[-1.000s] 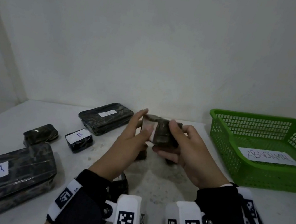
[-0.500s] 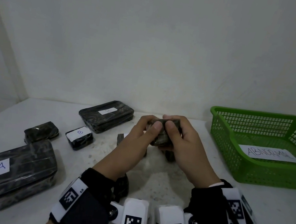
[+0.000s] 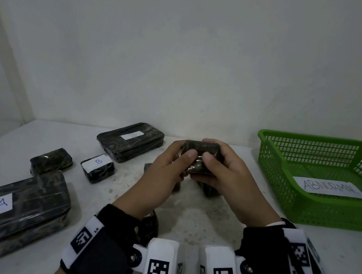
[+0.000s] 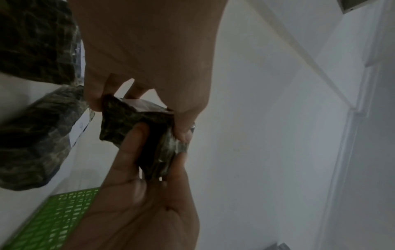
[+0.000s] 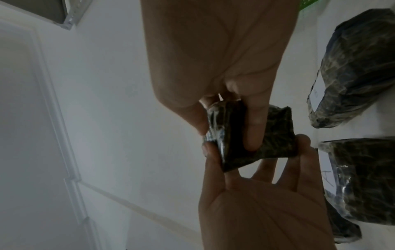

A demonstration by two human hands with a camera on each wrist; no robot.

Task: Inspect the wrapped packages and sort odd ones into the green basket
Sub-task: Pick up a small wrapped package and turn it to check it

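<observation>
A small dark wrapped package is held above the table's middle by both hands. My left hand grips its left end, thumb on the near face. My right hand grips the right end the same way. In the left wrist view the package shows a crumpled film end and a white label on its far side. The right wrist view shows the package pinched between both hands' fingers. The green basket stands at the right with only an "ABNORMAL" paper label inside.
On the white table lie a long package marked A, a small unmarked package, a small package marked B and a flat labelled package. Two more small packages sit partly hidden beneath my hands. A wall stands close behind.
Both hands have closed in on the package and rolled it, so its white label no longer faces me. The hands now meet thumb to thumb on the near face.
</observation>
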